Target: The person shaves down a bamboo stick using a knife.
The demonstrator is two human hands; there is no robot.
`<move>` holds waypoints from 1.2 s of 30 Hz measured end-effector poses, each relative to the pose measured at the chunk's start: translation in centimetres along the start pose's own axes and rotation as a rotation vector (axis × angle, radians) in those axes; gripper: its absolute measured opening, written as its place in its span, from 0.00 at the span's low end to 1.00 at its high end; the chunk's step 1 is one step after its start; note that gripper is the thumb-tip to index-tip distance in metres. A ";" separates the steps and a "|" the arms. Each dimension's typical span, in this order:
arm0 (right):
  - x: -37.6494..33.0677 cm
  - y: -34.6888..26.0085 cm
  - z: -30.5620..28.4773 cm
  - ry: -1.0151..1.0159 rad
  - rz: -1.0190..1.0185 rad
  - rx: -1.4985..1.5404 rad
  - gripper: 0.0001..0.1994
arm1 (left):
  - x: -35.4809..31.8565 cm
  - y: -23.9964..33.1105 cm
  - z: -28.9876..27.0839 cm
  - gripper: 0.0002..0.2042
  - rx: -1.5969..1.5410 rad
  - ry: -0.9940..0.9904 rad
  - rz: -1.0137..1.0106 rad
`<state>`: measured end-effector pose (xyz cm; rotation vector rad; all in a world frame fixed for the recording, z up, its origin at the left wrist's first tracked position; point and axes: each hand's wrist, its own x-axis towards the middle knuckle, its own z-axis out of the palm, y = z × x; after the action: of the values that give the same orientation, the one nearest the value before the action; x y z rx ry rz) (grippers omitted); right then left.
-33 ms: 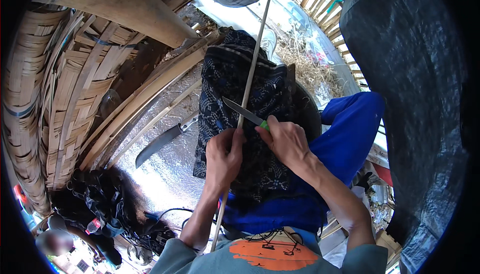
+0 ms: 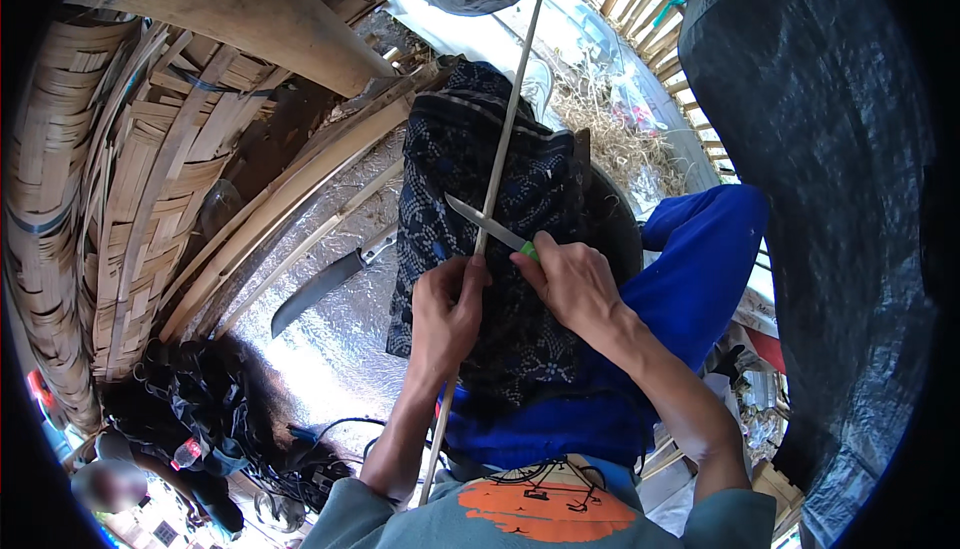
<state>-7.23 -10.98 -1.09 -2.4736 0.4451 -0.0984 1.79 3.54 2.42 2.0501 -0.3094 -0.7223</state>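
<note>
A long, thin bamboo strip (image 2: 509, 124) runs from beside my body up across my lap and away from me. My left hand (image 2: 446, 311) is closed around it, thumb and fingers pinching it just below the knife. In my right hand (image 2: 577, 286) is a knife (image 2: 485, 223) with a green handle, mostly hidden by my fingers. Its blade lies across the strip, tip pointing to the far left. Under both hands a dark patterned cloth (image 2: 435, 184) covers my lap, over blue trousers (image 2: 700, 259).
A machete (image 2: 318, 293) lies on the floor to my left, beside bamboo lengths (image 2: 300, 209). Woven bamboo (image 2: 160, 179) stands further left. Dark plastic sheeting (image 2: 810, 199) hangs at the right. Black cloth and cords (image 2: 200, 399) lie at the lower left, near another person (image 2: 170, 474).
</note>
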 end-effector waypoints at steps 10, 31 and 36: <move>-0.8 0.1 -2.6 -0.171 -0.021 0.115 0.14 | -0.2 0.3 -0.1 0.17 0.003 -0.039 -0.048; -0.5 1.2 -2.1 -0.183 -0.073 0.180 0.17 | 0.0 1.0 -0.2 0.15 0.163 -0.079 0.026; -0.7 1.0 -0.4 -0.099 -0.034 0.013 0.17 | -0.7 1.1 0.4 0.12 0.269 0.007 0.069</move>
<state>-8.24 -11.67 -1.32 -2.4609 0.3588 0.0071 1.02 2.94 3.44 2.2813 -0.4933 -0.6592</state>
